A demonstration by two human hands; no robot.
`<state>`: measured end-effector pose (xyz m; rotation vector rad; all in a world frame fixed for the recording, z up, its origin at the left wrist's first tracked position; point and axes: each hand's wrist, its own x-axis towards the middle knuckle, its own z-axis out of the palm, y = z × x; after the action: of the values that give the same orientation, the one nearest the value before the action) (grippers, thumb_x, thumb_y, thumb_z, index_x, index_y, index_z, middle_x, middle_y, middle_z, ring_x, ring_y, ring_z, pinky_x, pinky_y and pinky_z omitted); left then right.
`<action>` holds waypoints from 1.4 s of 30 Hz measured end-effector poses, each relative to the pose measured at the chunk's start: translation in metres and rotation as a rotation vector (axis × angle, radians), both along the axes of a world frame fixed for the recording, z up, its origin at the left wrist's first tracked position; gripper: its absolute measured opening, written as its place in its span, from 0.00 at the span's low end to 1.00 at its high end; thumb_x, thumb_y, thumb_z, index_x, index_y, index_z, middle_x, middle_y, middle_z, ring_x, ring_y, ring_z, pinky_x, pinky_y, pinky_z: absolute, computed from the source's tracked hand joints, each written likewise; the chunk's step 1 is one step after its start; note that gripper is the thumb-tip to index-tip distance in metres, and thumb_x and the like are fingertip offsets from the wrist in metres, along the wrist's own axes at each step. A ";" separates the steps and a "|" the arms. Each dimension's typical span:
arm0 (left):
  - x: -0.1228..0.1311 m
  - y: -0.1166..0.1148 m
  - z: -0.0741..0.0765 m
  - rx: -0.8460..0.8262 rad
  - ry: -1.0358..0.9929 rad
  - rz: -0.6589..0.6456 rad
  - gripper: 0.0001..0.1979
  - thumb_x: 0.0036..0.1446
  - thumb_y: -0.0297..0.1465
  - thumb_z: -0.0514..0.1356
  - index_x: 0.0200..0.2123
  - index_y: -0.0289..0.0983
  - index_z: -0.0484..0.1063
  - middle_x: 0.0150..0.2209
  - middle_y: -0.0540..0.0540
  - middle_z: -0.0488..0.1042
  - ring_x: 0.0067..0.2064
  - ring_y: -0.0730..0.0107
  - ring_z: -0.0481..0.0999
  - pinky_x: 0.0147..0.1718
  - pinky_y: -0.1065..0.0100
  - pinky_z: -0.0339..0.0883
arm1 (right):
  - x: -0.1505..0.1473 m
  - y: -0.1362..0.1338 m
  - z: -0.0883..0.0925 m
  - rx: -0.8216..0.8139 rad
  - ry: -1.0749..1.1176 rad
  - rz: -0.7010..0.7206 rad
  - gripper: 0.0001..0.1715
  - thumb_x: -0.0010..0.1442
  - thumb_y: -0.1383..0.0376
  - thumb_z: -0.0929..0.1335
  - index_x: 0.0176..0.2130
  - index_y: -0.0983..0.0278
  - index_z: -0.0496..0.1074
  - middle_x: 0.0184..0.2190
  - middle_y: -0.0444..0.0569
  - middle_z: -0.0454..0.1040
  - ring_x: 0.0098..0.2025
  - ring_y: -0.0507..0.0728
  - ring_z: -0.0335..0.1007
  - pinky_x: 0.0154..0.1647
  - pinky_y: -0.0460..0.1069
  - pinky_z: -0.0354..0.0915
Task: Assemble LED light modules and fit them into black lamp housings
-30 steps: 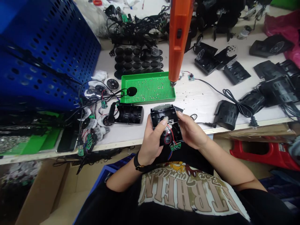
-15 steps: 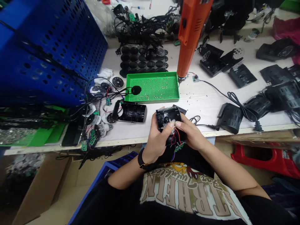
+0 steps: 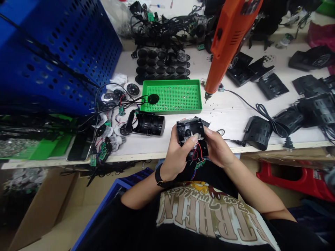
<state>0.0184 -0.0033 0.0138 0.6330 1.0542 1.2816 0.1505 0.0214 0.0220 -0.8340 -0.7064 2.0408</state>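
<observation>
Holding the open black casing [image 3: 186, 127] in both hands, I have it in front of me at the near edge of the table [image 3: 227, 116]. My left hand [image 3: 176, 155] is curled round its left side, with the thumb laid across the inside; the fingers beneath are mostly hidden. My right hand [image 3: 221, 150] is partly closed against the right side, thumb by the edge, and I cannot tell how its hidden fingers lie. Red wires [image 3: 201, 150] run from inside the casing, and a small green board [image 3: 200, 164] hangs below it, in front of my shirt [image 3: 209, 212].

To the left, apart from my hands, a second casing [image 3: 151, 124] lies on the table. Just behind it sits a green tray [image 3: 171, 82], with small screws scattered over its floor and a black disc [image 3: 153, 99] toward its left end. The orange driver [image 3: 226, 48] slants down beside the tray's right end. Farther right, a looped black cable [image 3: 272, 120] lies near a third casing [image 3: 258, 133]. At far left stands a blue crate [image 3: 70, 45].
</observation>
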 end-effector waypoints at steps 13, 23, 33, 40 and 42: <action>-0.012 0.026 0.012 0.066 0.036 0.334 0.26 0.59 0.41 0.71 0.58 0.47 0.71 0.49 0.47 0.79 0.51 0.57 0.82 0.50 0.57 0.77 | -0.005 -0.052 -0.026 0.532 -0.514 -0.162 0.51 0.60 0.59 0.76 0.68 0.45 0.46 0.67 0.56 0.55 0.34 0.49 0.71 0.39 0.54 0.75; -0.017 0.029 0.014 0.096 0.104 0.444 0.31 0.59 0.48 0.70 0.62 0.50 0.66 0.60 0.46 0.75 0.63 0.52 0.75 0.61 0.51 0.71 | -0.040 -0.045 -0.024 0.395 -0.429 -0.120 0.42 0.57 0.57 0.78 0.58 0.51 0.51 0.63 0.54 0.58 0.46 0.54 0.75 0.46 0.53 0.77; -0.031 0.025 0.013 0.120 0.074 0.349 0.36 0.53 0.42 0.76 0.62 0.45 0.67 0.54 0.44 0.77 0.56 0.56 0.78 0.62 0.51 0.69 | 0.018 -0.016 0.026 1.123 -0.986 -0.030 0.13 0.70 0.68 0.66 0.53 0.59 0.73 0.48 0.53 0.76 0.41 0.55 0.75 0.41 0.52 0.72; -0.026 0.021 0.001 0.128 -0.027 0.180 0.31 0.55 0.49 0.73 0.57 0.45 0.69 0.49 0.46 0.79 0.52 0.59 0.81 0.53 0.59 0.74 | 0.011 0.006 0.036 1.524 -1.352 0.179 0.21 0.68 0.77 0.59 0.46 0.62 0.78 0.39 0.51 0.79 0.36 0.55 0.73 0.31 0.49 0.62; -0.026 0.020 0.000 0.137 -0.036 0.153 0.30 0.55 0.49 0.73 0.55 0.45 0.69 0.49 0.46 0.79 0.51 0.60 0.81 0.53 0.60 0.74 | 0.009 0.011 0.037 1.575 -1.421 0.231 0.21 0.68 0.77 0.59 0.45 0.62 0.78 0.43 0.52 0.79 0.36 0.55 0.71 0.27 0.49 0.55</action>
<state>-0.0075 0.0166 0.0137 0.6391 1.0062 1.5031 0.1595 0.0319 0.0591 -0.9782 -2.6235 0.1556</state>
